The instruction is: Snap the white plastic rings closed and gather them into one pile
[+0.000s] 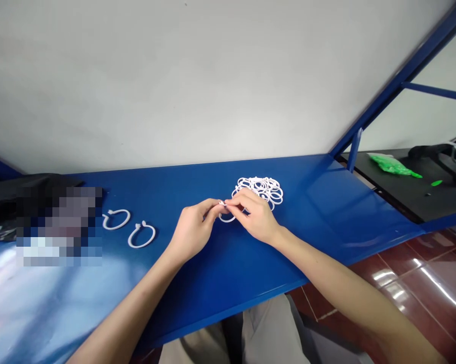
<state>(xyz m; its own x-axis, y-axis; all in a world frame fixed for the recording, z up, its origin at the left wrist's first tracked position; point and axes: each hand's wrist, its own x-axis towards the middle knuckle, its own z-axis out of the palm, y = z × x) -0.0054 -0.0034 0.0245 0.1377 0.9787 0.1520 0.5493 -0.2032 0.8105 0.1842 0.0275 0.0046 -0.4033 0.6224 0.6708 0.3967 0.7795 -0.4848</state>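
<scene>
My left hand and my right hand meet over the blue table, fingers pinched together on one white plastic ring. Both hands grip the ring's ends near its top. A pile of several white rings lies just behind my right hand. Two separate white rings lie to the left of my left hand, one ring farther back and another ring nearer me.
A blurred patch and a black object sit at the table's left. A black side table at right holds green plastic and dark items. A blue frame post rises at the right. The white wall is behind.
</scene>
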